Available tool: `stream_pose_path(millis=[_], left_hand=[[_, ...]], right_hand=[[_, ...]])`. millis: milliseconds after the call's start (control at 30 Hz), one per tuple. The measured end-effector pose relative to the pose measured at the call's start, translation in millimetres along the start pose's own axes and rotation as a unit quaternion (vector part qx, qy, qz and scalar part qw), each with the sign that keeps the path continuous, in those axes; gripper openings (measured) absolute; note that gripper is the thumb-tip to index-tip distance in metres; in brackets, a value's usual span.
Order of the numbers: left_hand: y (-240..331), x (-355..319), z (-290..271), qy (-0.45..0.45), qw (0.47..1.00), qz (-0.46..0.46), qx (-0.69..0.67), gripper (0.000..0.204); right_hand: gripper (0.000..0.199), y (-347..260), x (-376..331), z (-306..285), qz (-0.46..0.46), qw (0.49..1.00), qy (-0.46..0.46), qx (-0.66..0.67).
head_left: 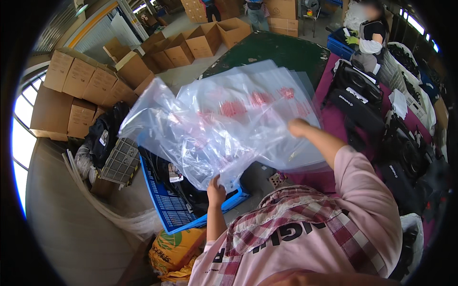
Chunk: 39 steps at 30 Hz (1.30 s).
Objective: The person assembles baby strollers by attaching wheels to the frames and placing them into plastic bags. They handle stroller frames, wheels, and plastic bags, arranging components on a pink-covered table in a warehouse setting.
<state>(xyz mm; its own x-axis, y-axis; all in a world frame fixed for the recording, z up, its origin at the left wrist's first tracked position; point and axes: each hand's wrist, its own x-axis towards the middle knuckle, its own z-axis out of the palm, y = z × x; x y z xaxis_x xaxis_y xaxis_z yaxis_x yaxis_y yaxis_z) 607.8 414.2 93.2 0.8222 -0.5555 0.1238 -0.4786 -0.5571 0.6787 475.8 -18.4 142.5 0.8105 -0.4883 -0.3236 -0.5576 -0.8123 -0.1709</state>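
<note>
A large clear plastic bag [157,114] is stretched between my hands, crumpled and shiny, its far left corner raised in the air. My left hand [216,190] pinches its near edge, above a blue plastic crate [167,209]. Farther right, my right hand [299,127] is closed on the bag's right side. Beneath and behind it lies a stack of flat clear plastic bags [303,90] with red print. The crate holds black items [191,193], partly hidden by the bag.
A green-topped table [286,50] stands ahead, with a purple surface [329,102] bearing black bags [355,102] at right. Cardboard boxes [78,76] are stacked at left. A grey crate [119,159] and yellow sack [176,248] sit nearby. A co-worker [372,43] is at far right.
</note>
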Motion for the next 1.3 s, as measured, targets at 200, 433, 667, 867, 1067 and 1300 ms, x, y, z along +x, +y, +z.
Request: stream_pose_path(millis=[200,433,667,867,1067,1300], left_hand=[[189,98,-46,-0.048,0.927,0.072,-0.364,0.064],[294,109,20,-0.034,0.855,0.113,-0.505,0.066],[341,135,61,-0.021,0.861,0.113,-0.496,0.062],[381,143,89,-0.025,0.893,0.135,-0.429,0.051],[384,170,119,-0.084,0.895,0.105,-0.424,0.050],[383,200,136,-0.167,0.872,0.124,-0.443,0.047]], right_hand=[[0.048,-78,-53,-144,-0.193,0.751,0.611,0.158],[0.041,-48,-133,36,-0.322,0.929,0.005,0.182],[0.029,83,-132,49,-0.122,0.980,0.055,0.149],[0.036,122,-122,88,-0.101,0.970,0.072,0.210],[0.035,166,-103,122,-0.127,0.961,0.028,0.242],[0.035,151,-135,122,0.019,0.977,0.050,0.206]])
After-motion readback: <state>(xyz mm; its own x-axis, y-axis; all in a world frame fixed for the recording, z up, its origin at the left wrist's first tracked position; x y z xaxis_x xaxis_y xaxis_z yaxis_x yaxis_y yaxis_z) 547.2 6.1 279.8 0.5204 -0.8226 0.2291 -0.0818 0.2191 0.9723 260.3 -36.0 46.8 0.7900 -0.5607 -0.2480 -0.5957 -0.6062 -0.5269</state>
